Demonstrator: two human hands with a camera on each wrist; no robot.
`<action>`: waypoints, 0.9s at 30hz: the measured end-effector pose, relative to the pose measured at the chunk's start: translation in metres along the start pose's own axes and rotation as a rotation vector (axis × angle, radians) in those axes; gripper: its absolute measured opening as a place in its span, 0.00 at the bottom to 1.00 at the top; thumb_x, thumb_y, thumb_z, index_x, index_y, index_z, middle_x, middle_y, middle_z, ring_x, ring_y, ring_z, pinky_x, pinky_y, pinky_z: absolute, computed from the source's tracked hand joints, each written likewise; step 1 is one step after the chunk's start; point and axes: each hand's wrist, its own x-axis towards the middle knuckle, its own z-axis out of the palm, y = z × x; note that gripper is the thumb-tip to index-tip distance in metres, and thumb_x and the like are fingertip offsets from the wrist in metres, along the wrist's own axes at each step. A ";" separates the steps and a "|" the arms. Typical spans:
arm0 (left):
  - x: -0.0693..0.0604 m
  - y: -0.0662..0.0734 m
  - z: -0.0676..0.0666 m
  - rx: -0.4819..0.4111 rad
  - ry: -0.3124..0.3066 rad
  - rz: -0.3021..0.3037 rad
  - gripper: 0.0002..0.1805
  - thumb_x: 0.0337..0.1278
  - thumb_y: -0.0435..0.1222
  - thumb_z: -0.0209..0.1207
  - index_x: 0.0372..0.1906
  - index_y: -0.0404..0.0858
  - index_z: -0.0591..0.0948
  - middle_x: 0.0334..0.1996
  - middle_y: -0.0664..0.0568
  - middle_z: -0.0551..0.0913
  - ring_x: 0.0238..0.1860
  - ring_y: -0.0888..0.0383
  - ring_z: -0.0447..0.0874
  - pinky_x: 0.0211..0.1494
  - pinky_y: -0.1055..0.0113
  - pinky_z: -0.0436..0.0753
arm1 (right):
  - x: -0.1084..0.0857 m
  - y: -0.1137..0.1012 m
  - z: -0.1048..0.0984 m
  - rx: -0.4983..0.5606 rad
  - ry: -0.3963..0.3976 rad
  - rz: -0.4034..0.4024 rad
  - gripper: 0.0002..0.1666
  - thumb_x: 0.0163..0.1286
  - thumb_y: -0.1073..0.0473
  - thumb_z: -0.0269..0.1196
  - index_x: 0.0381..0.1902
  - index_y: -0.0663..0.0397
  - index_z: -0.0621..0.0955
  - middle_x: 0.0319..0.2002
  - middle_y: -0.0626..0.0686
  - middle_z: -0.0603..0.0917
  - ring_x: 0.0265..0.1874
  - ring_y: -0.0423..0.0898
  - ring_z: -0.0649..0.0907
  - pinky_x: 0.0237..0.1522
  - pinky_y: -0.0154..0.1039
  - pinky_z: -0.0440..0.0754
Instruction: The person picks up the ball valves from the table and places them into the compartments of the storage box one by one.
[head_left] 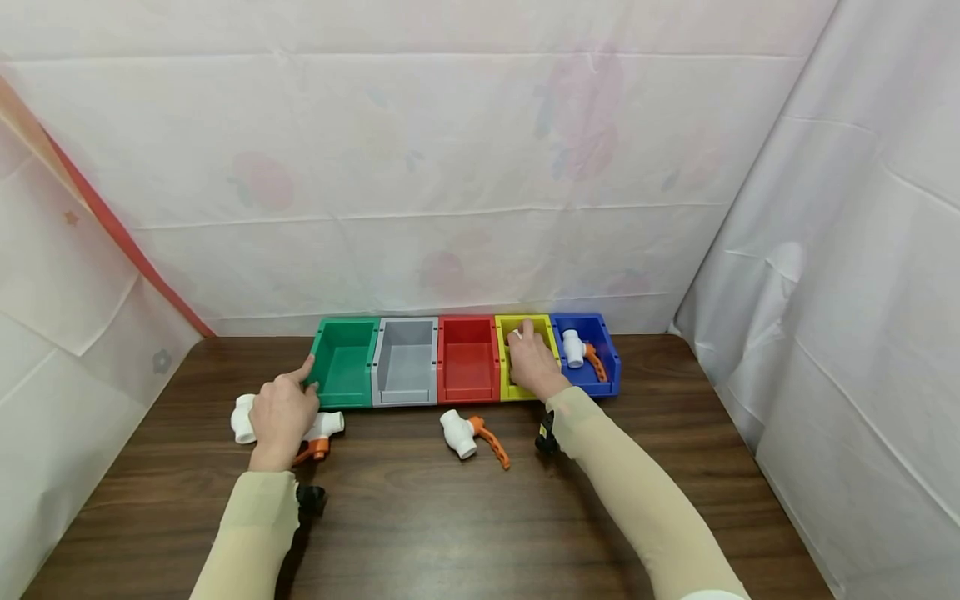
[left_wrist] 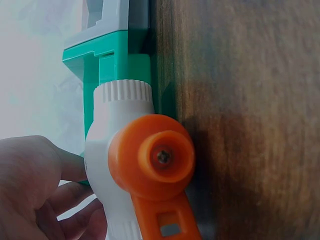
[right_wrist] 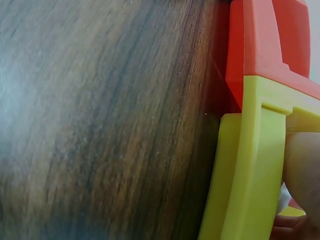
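My left hand [head_left: 283, 412] touches the left side of the green bin [head_left: 343, 398] with thumb and index finger. Beside that hand on the table lies a white ball valve [head_left: 326, 424] with an orange handle [left_wrist: 167, 215]; the hand partly covers it. Another white valve body [head_left: 242, 419] shows on the hand's other side. My right hand [head_left: 534, 362] reaches into the yellow bin [right_wrist: 252, 165], fingers curled round a white ball valve [head_left: 516, 334] that is mostly hidden. Its neighbour, the blue bin [head_left: 613, 379], holds a white ball valve [head_left: 573, 348] with an orange handle.
A grey bin [head_left: 405, 396] and a red bin [head_left: 468, 392] stand between the green and yellow ones, all in one row. Another white ball valve [head_left: 458, 433] with an orange handle lies on the wooden table [head_left: 420, 517] before the red bin. A pale curtain [head_left: 465, 167] hangs behind.
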 end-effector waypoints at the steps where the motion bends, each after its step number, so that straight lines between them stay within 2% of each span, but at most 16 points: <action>1: 0.000 0.000 0.000 -0.002 0.005 0.002 0.28 0.69 0.38 0.57 0.72 0.49 0.69 0.29 0.32 0.82 0.13 0.47 0.68 0.14 0.56 0.67 | 0.000 0.000 0.001 0.004 -0.006 0.001 0.25 0.65 0.66 0.64 0.60 0.58 0.75 0.64 0.62 0.60 0.45 0.56 0.77 0.40 0.44 0.82; 6: 0.001 -0.002 0.001 -0.001 0.014 0.005 0.28 0.69 0.38 0.57 0.72 0.49 0.69 0.33 0.30 0.83 0.13 0.47 0.69 0.15 0.56 0.67 | 0.000 0.000 0.001 0.036 -0.029 0.017 0.26 0.66 0.68 0.63 0.61 0.60 0.74 0.64 0.62 0.60 0.48 0.58 0.76 0.47 0.46 0.80; 12: 0.001 -0.003 0.002 -0.001 0.018 0.005 0.28 0.69 0.38 0.57 0.72 0.50 0.69 0.32 0.31 0.83 0.13 0.47 0.68 0.15 0.56 0.66 | 0.001 -0.001 0.002 0.078 -0.050 0.037 0.26 0.68 0.69 0.59 0.64 0.58 0.73 0.65 0.62 0.59 0.54 0.58 0.73 0.53 0.48 0.78; 19: 0.001 -0.002 0.002 -0.002 0.014 0.004 0.28 0.69 0.38 0.57 0.72 0.50 0.69 0.39 0.28 0.83 0.14 0.46 0.70 0.15 0.55 0.67 | -0.004 -0.001 -0.001 0.075 -0.036 0.021 0.29 0.66 0.65 0.63 0.65 0.59 0.74 0.66 0.62 0.61 0.61 0.59 0.69 0.60 0.50 0.74; 24: 0.001 -0.002 0.002 -0.010 0.012 0.002 0.28 0.69 0.38 0.57 0.72 0.49 0.69 0.36 0.29 0.83 0.14 0.46 0.70 0.15 0.55 0.67 | -0.009 -0.002 -0.004 0.144 -0.008 0.036 0.28 0.67 0.63 0.62 0.65 0.58 0.75 0.67 0.60 0.64 0.63 0.58 0.68 0.61 0.51 0.73; 27: 0.000 -0.003 0.001 -0.008 0.002 0.000 0.28 0.69 0.38 0.57 0.72 0.49 0.68 0.28 0.33 0.82 0.14 0.47 0.69 0.15 0.56 0.66 | -0.013 -0.003 -0.005 0.204 0.034 0.045 0.25 0.70 0.63 0.59 0.64 0.58 0.76 0.67 0.58 0.66 0.63 0.57 0.69 0.61 0.51 0.74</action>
